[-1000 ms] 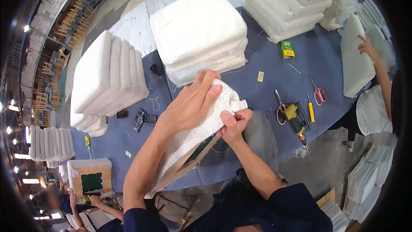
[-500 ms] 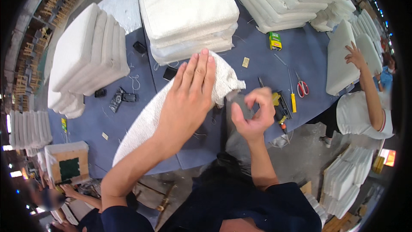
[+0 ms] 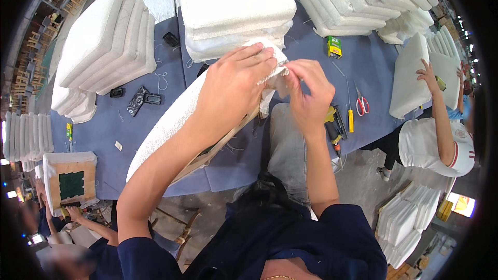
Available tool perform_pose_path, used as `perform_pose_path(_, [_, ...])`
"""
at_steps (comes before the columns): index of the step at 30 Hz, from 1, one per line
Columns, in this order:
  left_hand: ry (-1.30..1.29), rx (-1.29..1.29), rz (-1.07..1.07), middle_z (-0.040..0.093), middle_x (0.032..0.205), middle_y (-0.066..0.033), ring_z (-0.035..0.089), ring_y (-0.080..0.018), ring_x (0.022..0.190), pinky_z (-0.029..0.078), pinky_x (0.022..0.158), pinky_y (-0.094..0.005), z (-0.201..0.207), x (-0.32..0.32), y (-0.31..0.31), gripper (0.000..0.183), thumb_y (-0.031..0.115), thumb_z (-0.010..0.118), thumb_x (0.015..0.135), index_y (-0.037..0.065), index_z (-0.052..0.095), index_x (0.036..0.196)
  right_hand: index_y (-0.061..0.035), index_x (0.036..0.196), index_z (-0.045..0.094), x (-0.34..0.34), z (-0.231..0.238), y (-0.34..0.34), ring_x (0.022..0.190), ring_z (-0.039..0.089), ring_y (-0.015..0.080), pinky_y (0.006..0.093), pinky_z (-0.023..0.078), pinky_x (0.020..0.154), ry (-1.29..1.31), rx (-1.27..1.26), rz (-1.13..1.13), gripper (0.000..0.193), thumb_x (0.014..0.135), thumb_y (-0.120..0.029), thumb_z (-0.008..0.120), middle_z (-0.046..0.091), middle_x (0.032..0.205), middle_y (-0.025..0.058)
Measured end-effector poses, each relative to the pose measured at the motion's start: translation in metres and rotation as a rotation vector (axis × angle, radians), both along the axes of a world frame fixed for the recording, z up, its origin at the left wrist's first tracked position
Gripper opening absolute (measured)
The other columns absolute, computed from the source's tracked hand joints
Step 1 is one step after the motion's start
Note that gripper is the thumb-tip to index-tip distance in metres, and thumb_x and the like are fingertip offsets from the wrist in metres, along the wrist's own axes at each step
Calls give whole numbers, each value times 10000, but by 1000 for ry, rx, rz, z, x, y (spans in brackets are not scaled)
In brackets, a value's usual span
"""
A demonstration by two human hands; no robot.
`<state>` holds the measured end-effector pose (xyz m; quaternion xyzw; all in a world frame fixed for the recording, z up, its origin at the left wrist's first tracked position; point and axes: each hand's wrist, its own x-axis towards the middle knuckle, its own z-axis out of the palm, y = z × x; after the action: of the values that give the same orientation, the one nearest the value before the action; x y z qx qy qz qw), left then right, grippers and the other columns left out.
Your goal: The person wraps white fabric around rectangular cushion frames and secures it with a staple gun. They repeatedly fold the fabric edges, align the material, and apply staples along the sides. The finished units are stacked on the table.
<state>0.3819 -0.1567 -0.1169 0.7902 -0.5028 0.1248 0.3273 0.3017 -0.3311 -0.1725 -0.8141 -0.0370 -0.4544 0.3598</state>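
Note:
A seat cushion (image 3: 167, 128) in white textured fabric stands tilted in front of me, part of its wooden underside showing below my arm. My left hand (image 3: 236, 80) lies over its upper edge, fingers bent and closed round the cushion near the far corner. At that corner, my right hand (image 3: 311, 93) pinches the loose edge of the white cover fabric (image 3: 280, 71) between thumb and fingers. The fabric looks bunched there. My left hand and forearm hide much of the cushion's face.
Cushion stacks stand at the left (image 3: 98, 41), middle (image 3: 236, 0) and right (image 3: 342, 2) of the blue-covered table (image 3: 205, 179). Right of my hands lie red-handled scissors (image 3: 362, 105), a yellow-handled screwdriver (image 3: 350, 119), a tool (image 3: 334, 130) and a green-yellow box (image 3: 334, 47). Co-workers handle cushions on both sides.
My right hand has gone from loosely curled beside the cushion to pinching the fabric at its corner. My left fingers, stretched flat before, now bend over the edge. More of the underside shows.

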Motion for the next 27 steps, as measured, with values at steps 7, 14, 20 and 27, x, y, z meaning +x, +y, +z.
perform_pose_path(7, [147,-61,42,785,1173,-136,710,-337,1220,573,1013,-405,3,6,-2,217,49,740,932,34,793,1142,-13,998,761,0,2,2,849,707,289,355,550,774,40,110,35,156,846,1,789,755,932,107])
perform_pose_path(14, [66,106,-29,593,1513,-205,527,-369,1448,439,1190,-440,7,-4,6,599,45,759,873,-18,596,1446,-43,967,768,-4,-5,-2,882,697,281,377,557,780,-50,-70,31,260,731,66,789,753,983,85])
perform_pose_path(20, [-164,355,40,426,1619,-292,417,-426,1517,333,1265,-489,-6,-24,7,780,13,691,843,-97,400,1558,-23,937,748,-26,-15,16,835,679,260,360,548,723,-131,-16,-108,226,734,60,806,731,918,96])
perform_pose_path(27, [-221,442,57,450,1602,-301,464,-406,1496,362,1255,-459,4,-46,-1,750,98,674,839,-117,445,1521,29,960,655,-71,-1,59,591,630,216,368,552,521,369,1654,678,502,1086,-451,578,663,753,119])
